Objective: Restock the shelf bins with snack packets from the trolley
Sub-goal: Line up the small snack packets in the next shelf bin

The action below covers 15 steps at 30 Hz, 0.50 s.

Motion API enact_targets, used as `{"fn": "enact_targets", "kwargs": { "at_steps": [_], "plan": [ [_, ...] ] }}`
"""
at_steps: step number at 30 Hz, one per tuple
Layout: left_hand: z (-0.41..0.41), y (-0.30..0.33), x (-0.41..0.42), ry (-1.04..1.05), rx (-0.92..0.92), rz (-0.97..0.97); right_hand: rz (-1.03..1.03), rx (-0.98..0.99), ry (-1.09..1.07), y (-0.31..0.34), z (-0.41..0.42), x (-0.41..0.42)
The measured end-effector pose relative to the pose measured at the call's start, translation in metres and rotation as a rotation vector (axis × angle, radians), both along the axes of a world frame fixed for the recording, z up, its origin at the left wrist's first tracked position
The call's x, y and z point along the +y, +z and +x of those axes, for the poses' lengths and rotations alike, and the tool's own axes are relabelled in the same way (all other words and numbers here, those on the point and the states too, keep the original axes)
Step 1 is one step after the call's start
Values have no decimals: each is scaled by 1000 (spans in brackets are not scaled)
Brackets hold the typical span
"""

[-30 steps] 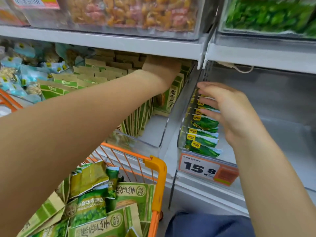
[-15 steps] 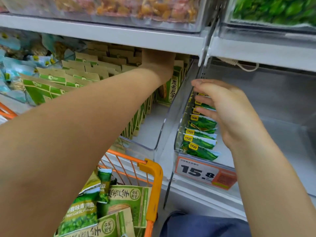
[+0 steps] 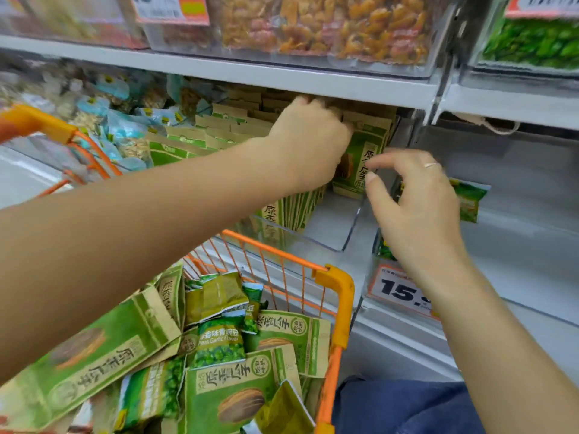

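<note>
A: Where are the packets that need shelving next?
B: In the trolley (image 3: 336,296), at about six o'clock from both hands, low and near the person. They lie in a loose heap, long axes pointing every way.
A: And the hands?
B: The left hand (image 3: 308,145) is up in the clear bin (image 3: 347,233) at twelve o'clock, fingers curled round the tops of the standing seed packets (image 3: 365,161), holding the row upright. The right hand (image 3: 413,198) hangs free just at three o'clock of it, fingers loosely bent, holding nothing, in front of the green pea packets (image 3: 468,198).
A: So which one goes down for more?
B: I'd say the right, since it is free and sits slightly nearer the trolley's corner
</note>
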State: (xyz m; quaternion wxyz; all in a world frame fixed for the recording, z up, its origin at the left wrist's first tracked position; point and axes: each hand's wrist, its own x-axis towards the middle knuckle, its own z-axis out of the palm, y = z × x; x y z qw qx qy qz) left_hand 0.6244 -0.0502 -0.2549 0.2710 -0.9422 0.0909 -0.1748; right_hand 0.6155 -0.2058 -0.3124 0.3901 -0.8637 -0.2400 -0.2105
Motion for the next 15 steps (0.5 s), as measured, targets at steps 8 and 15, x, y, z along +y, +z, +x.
{"fn": "enact_targets", "kwargs": {
  "at_steps": [8,15],
  "plan": [
    [-170,-32,75,71,172,-377,-300,-183,412,-25,-87,37],
    [-207,-66,147,585,710,-587,-500,-75,472,-38,-84,46]
  ]
}}
